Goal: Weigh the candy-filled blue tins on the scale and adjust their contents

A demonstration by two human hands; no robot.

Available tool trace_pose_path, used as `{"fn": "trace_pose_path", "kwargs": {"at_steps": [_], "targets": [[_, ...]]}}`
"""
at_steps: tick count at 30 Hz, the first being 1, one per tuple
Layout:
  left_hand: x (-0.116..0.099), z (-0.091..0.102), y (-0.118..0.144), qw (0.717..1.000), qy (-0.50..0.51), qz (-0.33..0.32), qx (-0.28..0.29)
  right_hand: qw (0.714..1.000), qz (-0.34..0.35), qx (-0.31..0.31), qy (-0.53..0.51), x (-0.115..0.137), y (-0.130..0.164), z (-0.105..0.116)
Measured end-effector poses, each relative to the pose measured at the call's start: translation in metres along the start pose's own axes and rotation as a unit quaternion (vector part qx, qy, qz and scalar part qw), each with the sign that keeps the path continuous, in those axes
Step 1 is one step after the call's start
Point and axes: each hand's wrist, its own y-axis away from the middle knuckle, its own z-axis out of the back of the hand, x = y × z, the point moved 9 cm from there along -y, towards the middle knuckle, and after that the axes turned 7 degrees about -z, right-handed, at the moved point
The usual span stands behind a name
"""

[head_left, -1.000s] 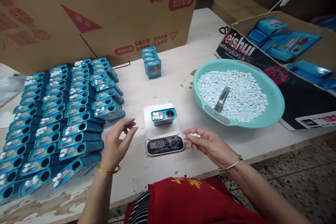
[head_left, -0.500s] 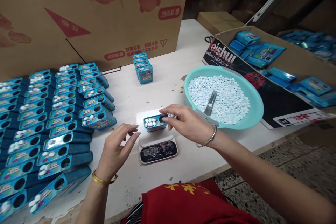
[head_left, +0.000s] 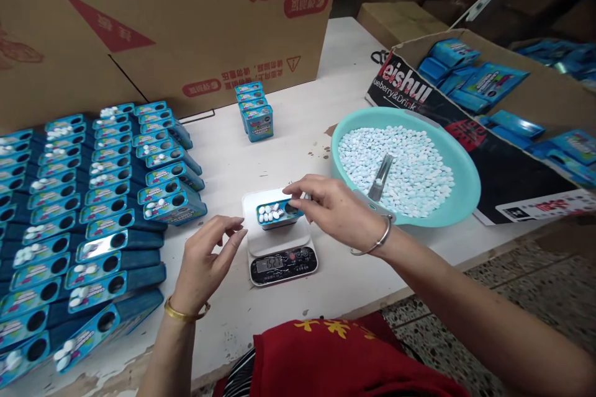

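Note:
A small blue mint tin (head_left: 285,221) stands on the white kitchen scale (head_left: 250,208), with several white mints (head_left: 269,213) lying on its top beside a dark round hole. My right hand (head_left: 333,211) is at the tin's right end, its fingers curled over the hole; what they hold, if anything, is hidden. Just left of the scale, my left hand (head_left: 207,263) hovers with thumb and forefinger curved but apart, holding nothing. Digits show on the scale's dark display (head_left: 271,263). A turquoise bowl (head_left: 470,189) full of pale mints, with a metal scoop (head_left: 380,178) in it, sits to the right.
Rows of blue tins (head_left: 109,208), many with mints on top, fill the left side. A few more tins (head_left: 258,121) stand behind the scale. A big cardboard box (head_left: 223,25) closes off the back. An open carton (head_left: 433,130) of blue tins lies at the right.
More mints lie on the tin's top, nearer its hole. The mints seen earlier under my right fingers no longer show. Both hands stay in nearly the same place; the view has shifted slightly.

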Motion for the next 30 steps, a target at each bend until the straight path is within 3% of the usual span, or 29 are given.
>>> {"fn": "trace_pose_path", "kwargs": {"at_steps": [3, 7, 12, 15, 20, 25, 30], "targets": [[0.004, 0.004, 0.004, 1.0, -0.011, 0.007, -0.011, 0.979, -0.085, 0.01, -0.188, -0.02, 0.007, 0.007], [0.011, 0.008, 0.01, 0.999, -0.014, 0.024, -0.02, 0.908, -0.182, -0.011, -0.378, -0.066, 0.03, 0.009], [0.009, 0.006, 0.01, 0.999, -0.008, 0.024, -0.021, 0.823, -0.311, -0.064, -0.471, -0.141, 0.077, -0.009], [0.001, 0.005, 0.003, 1.0, -0.011, 0.008, -0.019, 0.791, -0.352, -0.102, -0.491, -0.171, 0.1, -0.017], [-0.021, -0.004, -0.014, 0.996, -0.03, -0.073, 0.04, 0.786, -0.354, -0.087, -0.499, -0.177, 0.109, -0.03], [-0.037, -0.016, -0.033, 0.981, -0.049, -0.144, 0.118, 0.819, -0.311, -0.034, -0.481, -0.151, 0.09, -0.038], [-0.044, -0.037, -0.051, 0.956, -0.104, -0.165, 0.22, 0.832, -0.28, 0.022, -0.478, -0.126, 0.072, -0.056]]}}
